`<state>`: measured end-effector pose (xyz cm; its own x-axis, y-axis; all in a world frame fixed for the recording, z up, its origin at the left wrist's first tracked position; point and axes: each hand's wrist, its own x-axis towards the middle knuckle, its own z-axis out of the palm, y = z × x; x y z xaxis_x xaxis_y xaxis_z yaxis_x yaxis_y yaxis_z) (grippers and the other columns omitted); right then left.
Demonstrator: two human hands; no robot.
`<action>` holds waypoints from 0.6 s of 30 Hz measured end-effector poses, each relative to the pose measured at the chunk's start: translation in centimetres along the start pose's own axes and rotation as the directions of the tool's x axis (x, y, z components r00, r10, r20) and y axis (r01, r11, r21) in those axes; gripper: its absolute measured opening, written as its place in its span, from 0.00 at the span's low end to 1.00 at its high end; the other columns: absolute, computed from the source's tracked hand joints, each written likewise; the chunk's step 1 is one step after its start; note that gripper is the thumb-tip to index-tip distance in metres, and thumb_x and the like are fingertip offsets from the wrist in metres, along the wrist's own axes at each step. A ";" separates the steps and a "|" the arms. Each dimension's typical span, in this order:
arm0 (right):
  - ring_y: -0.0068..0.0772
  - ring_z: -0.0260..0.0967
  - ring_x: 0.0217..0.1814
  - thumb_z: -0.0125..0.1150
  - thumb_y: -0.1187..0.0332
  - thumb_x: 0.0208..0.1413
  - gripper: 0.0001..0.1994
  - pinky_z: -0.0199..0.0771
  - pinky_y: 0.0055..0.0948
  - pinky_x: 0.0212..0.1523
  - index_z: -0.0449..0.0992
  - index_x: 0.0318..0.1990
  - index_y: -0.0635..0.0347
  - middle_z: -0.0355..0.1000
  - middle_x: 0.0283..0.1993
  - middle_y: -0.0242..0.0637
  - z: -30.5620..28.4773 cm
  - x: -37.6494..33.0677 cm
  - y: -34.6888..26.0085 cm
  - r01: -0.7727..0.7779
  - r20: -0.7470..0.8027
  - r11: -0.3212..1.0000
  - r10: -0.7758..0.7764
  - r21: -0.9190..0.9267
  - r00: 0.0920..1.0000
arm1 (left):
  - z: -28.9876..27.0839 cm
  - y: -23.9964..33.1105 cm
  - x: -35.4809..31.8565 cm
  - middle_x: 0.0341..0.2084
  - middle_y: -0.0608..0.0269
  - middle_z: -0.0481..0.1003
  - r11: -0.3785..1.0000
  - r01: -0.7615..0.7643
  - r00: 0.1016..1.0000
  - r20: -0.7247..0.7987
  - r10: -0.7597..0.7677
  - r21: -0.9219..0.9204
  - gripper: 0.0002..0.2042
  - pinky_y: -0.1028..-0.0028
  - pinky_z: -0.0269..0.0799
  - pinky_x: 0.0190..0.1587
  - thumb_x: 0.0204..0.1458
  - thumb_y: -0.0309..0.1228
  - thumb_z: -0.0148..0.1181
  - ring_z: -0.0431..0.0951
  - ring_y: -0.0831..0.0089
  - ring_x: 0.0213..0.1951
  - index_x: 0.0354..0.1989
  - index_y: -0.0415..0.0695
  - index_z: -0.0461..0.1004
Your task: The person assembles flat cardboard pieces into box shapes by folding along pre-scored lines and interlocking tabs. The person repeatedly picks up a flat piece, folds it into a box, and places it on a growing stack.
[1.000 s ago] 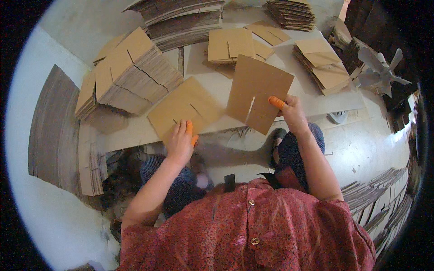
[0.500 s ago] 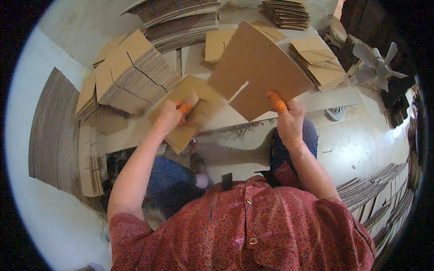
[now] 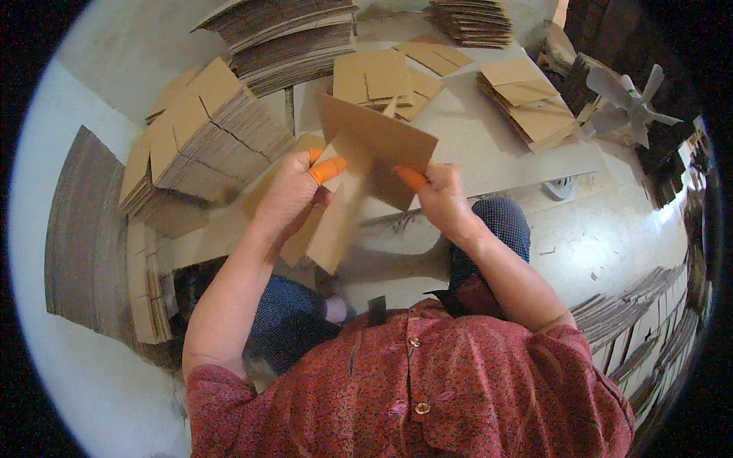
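Observation:
In front of me two brown cardboard pieces cross at an angle. My left hand, with orange coverings on its fingers, grips the lower cardboard piece, which stands nearly on edge. My right hand, its thumb covered in orange, pinches the right edge of the broader slotted cardboard sheet. A narrow tip of cardboard pokes up beyond the broad sheet's far edge. Blur and overlap hide exactly how the pieces meet. Beneath my left hand, more flat cardboard lies partly hidden at the table edge.
A tall stack of slotted cardboard stands left on the white table. Further piles lie behind, with another cardboard stack at right. A grey-bladed fan stands far right. Cardboard strips lie on the floor.
My right hand has brought its cardboard sheet left and nearer, turning it. My left hand has lifted its piece off the flat cardboard, and the two pieces now cross.

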<state>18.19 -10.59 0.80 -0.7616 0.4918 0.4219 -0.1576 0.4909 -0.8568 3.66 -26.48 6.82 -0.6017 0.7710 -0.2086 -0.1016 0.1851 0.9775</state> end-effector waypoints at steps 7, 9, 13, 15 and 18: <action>0.45 0.71 0.29 0.58 0.64 0.50 0.14 0.71 0.34 0.33 0.72 0.41 0.65 0.73 0.31 0.51 -1.1 1.1 -1.2 -0.069 0.160 0.994 0.082 -0.087 0.984 | -0.1 0.1 -0.7 0.27 0.64 0.73 0.999 -0.020 0.992 -0.127 0.017 -0.024 0.11 0.78 0.68 0.25 0.52 0.31 0.52 0.73 0.78 0.24 0.38 0.37 0.70; 0.35 0.71 0.42 0.60 0.58 0.49 0.22 0.69 0.30 0.41 0.70 0.45 0.67 0.73 0.39 0.49 -2.4 2.4 1.3 -0.008 -0.086 0.986 0.023 0.169 0.996 | 0.7 0.2 -1.0 0.27 0.65 0.73 0.992 -0.059 0.984 -0.172 0.039 -0.114 0.10 0.78 0.68 0.25 0.52 0.31 0.53 0.72 0.78 0.25 0.38 0.37 0.71; 0.41 0.65 0.49 0.58 0.48 0.47 0.31 0.65 0.34 0.47 0.66 0.49 0.68 0.69 0.43 0.50 -3.4 10.0 2.0 -0.084 -0.117 0.903 0.038 -0.421 0.992 | 0.7 -1.6 -0.7 0.27 0.67 0.73 0.983 -0.114 0.967 -0.243 0.077 -0.144 0.09 0.78 0.67 0.25 0.51 0.31 0.54 0.72 0.80 0.25 0.36 0.38 0.72; 0.46 0.61 0.54 0.58 0.44 0.43 0.37 0.63 0.37 0.51 0.63 0.52 0.69 0.67 0.48 0.51 -3.4 13.8 4.7 -0.104 -0.090 0.762 0.060 -0.639 0.994 | 1.1 -2.7 0.1 0.26 0.68 0.73 0.974 -0.182 0.956 -0.257 0.144 -0.132 0.09 0.78 0.66 0.24 0.51 0.31 0.55 0.71 0.81 0.24 0.35 0.38 0.72; 0.49 0.55 0.59 0.58 0.35 0.36 0.47 0.60 0.37 0.54 0.60 0.54 0.69 0.63 0.52 0.51 -0.9 17.9 8.8 -0.140 -0.090 0.633 0.110 -0.761 0.990 | 1.7 -2.4 -0.1 0.22 0.71 0.72 0.981 -0.172 0.951 -0.277 0.142 -0.089 0.07 0.81 0.63 0.21 0.51 0.30 0.54 0.68 0.84 0.20 0.35 0.39 0.73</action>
<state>3.75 3.24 1.06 -0.7146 0.6057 0.3499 0.4852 0.7896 -0.3757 5.35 -25.97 4.42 -0.8053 0.5906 -0.0508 -0.0669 -0.0054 0.9977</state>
